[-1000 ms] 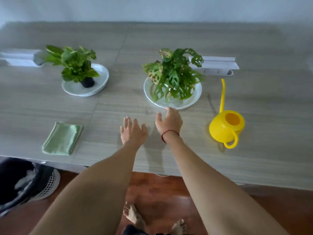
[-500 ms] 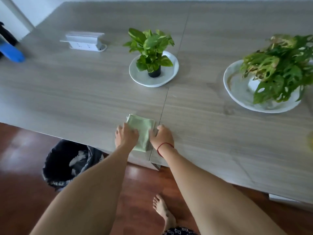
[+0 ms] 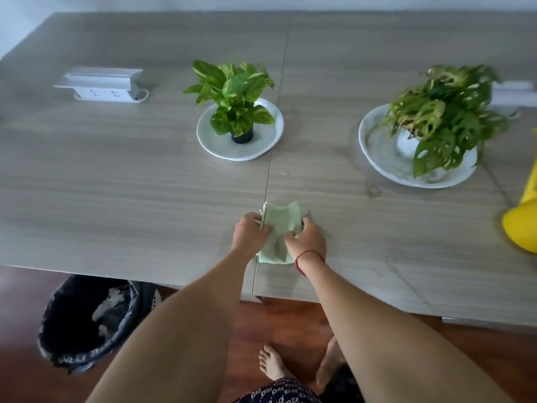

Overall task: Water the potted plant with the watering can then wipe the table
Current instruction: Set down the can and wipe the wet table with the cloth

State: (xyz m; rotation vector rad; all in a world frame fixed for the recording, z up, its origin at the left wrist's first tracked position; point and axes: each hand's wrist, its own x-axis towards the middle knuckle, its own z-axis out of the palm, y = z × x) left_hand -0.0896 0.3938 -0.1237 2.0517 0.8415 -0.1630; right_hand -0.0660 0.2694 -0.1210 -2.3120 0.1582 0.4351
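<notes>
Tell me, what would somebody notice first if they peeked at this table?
Probably the two hands, left hand and right hand, gripping a pale green cloth near the table's front edge. Behind them sit two leafy plants on white plates: a small one in the middle and a bushier one to the right. A bright yellow watering can peeks in at the far right.

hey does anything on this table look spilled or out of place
Nothing looks spilled. One oddity: the right plant has browned, yellowing leaves, unlike the left plant. Both hands grip the green cloth, bunching it.
</notes>
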